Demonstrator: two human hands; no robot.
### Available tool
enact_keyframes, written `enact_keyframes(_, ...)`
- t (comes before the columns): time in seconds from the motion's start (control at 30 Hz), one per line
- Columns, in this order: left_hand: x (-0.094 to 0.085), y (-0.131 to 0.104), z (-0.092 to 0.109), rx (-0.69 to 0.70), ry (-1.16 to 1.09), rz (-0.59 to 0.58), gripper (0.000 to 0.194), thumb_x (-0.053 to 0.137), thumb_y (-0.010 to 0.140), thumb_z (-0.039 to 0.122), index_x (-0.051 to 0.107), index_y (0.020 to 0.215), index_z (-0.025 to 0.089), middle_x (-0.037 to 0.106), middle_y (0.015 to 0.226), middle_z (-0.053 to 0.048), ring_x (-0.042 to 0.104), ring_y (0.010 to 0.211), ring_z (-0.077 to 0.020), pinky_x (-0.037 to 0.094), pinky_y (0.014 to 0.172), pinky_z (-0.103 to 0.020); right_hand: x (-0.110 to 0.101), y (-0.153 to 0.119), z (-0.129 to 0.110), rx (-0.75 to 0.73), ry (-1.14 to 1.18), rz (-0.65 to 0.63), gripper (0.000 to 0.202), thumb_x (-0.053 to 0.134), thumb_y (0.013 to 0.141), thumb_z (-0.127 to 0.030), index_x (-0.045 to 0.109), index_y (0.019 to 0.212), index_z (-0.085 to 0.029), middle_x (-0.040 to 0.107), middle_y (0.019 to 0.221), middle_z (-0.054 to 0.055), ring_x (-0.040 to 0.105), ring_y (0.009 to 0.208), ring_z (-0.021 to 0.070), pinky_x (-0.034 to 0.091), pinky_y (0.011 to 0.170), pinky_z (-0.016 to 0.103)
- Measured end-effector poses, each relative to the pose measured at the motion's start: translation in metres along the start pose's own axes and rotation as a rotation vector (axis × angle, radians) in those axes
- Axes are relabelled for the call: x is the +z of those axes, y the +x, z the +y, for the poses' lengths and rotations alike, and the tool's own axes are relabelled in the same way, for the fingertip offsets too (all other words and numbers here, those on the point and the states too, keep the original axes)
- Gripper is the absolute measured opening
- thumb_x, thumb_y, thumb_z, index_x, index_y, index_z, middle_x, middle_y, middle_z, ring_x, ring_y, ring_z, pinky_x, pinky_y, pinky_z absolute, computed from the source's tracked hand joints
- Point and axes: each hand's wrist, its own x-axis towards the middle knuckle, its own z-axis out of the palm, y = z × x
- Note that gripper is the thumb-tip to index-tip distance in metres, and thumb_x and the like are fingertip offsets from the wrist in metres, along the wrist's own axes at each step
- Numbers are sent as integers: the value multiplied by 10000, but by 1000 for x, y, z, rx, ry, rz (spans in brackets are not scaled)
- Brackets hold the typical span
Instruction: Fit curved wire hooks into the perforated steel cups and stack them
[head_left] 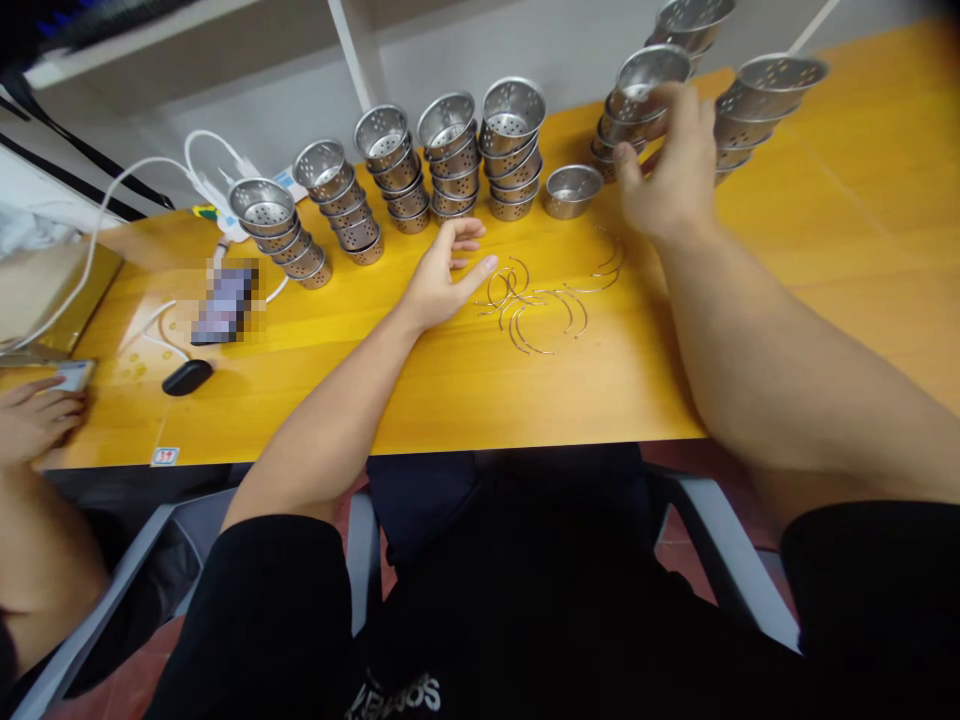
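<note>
My right hand (671,165) is at a stack of perforated metal cups (649,70), its thumb and curled fingers around the stack's near side. The hand is slightly blurred and covers part of the cups. Just left of it, a single metal cup (574,190) stands upright on the table. My left hand (446,275) hovers low over the tabletop, palm turned inward, fingers loosely spread and nothing in them. Several thin curved wires (525,300) lie in a loose tangle between my hands, close to the left thumb.
More cup stacks (514,150) line the back of the yellow table (450,400), others stand at right (772,90). At left are a phone (225,305), a black oval case (187,377) and white cables (94,225). Another person's hand (37,420) rests at the far left.
</note>
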Motion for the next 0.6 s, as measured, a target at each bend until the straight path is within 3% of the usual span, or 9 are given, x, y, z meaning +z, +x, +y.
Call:
enact_keyframes(0.1, -1, 0, 5, -12, 5, 7, 585, 781, 1196, 557, 562, 1698, 352, 681, 1836, -159, 768, 1635, -334, 706, 1288, -539, -2, -2, -2, 1, 32, 35, 570, 816, 1164, -20, 605, 1635, -262, 658, 1750, 237, 699, 1466, 312, 612, 1154, 505)
enact_keyframes(0.2, -1, 0, 9, -23, -2, 11, 573, 808, 1172, 548, 599, 1665, 344, 699, 1819, -161, 781, 1617, -332, 716, 1274, -528, -8, -5, -1, -6, 103, 42, 419, 830, 1237, -288, 633, 1603, -335, 653, 1737, 221, 670, 1415, 371, 564, 1231, 600)
enact_keyframes(0.3, -1, 0, 12, -34, -10, 5, 582, 825, 1164, 586, 620, 1647, 335, 717, 1813, -161, 788, 1610, -327, 719, 1275, -517, -14, -7, -1, 6, 134, 24, 463, 787, 1241, -554, 648, 1642, -369, 630, 1747, 229, 662, 1423, 420, 541, 1247, 650)
enact_keyframes(0.47, -2, -1, 19, -64, 12, 2, 593, 837, 1154, 612, 639, 1634, 326, 736, 1818, -153, 788, 1620, -320, 711, 1287, -501, -15, -3, -1, 51, 164, 35, 359, 769, 1192, -630, 713, 1451, -388, 601, 1741, 234, 637, 1483, 466, 534, 1221, 691)
enact_keyframes(0.6, -2, -2, 21, -56, 47, 5, 558, 820, 1147, 554, 653, 1617, 304, 758, 1796, -167, 813, 1599, -323, 730, 1279, -508, -15, 2, -13, -135, 178, -132, 583, 800, 1139, -815, 723, 1616, -489, 641, 1662, 188, 492, 1559, 528, 401, 1294, 761)
